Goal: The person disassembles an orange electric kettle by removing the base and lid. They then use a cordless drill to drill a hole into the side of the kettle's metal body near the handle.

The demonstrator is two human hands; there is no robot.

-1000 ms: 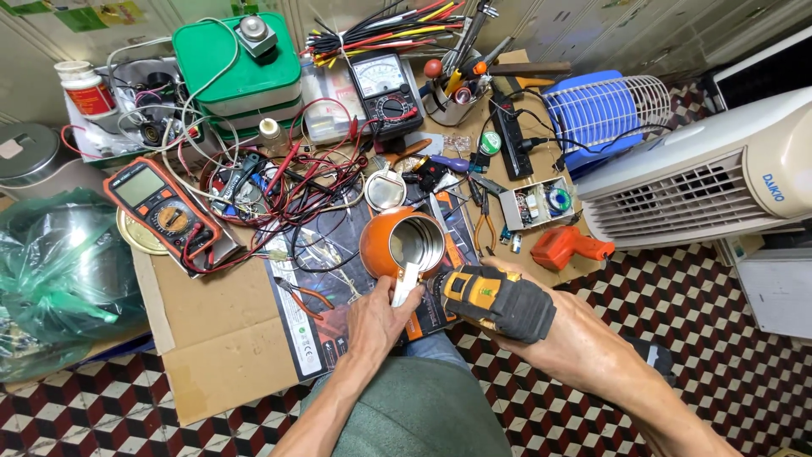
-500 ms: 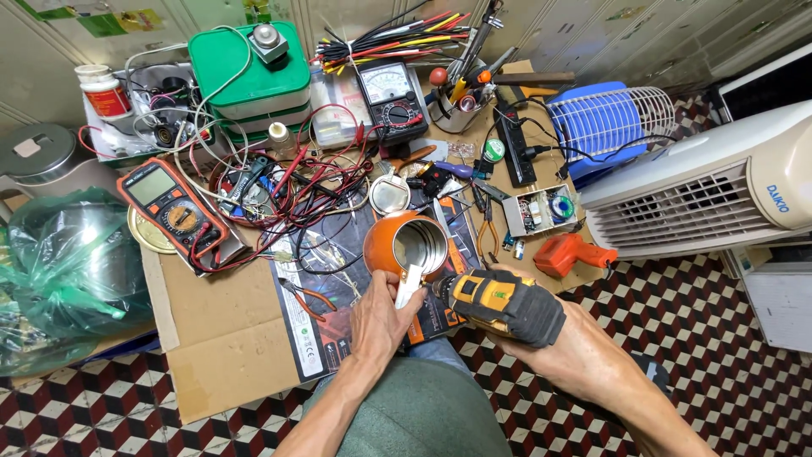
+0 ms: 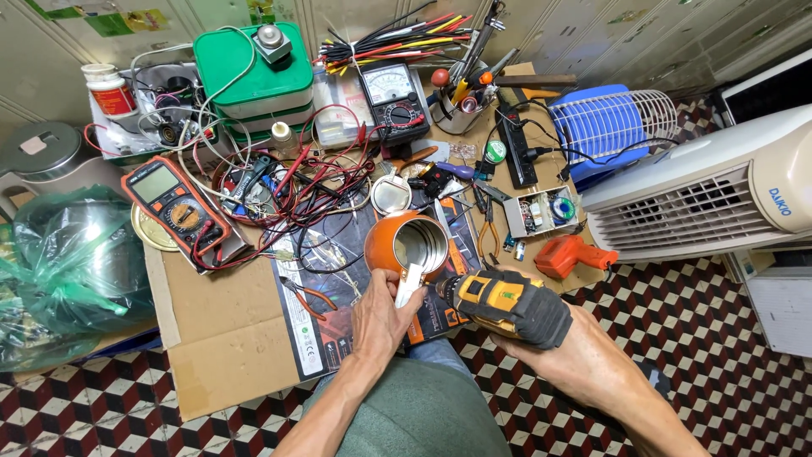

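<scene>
Left hand (image 3: 381, 317) grips round orange metal pot (image 3: 406, 245); right hand (image 3: 554, 338) holds blocky drill (image 3: 499, 300).

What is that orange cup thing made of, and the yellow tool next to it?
The orange pot looks like metal: its inside is shiny silver with reflections, and the outside seems coated glossy orange. The yellow-and-black drill looks like hard matte plastic, perhaps with rubbery black grip parts.
</scene>
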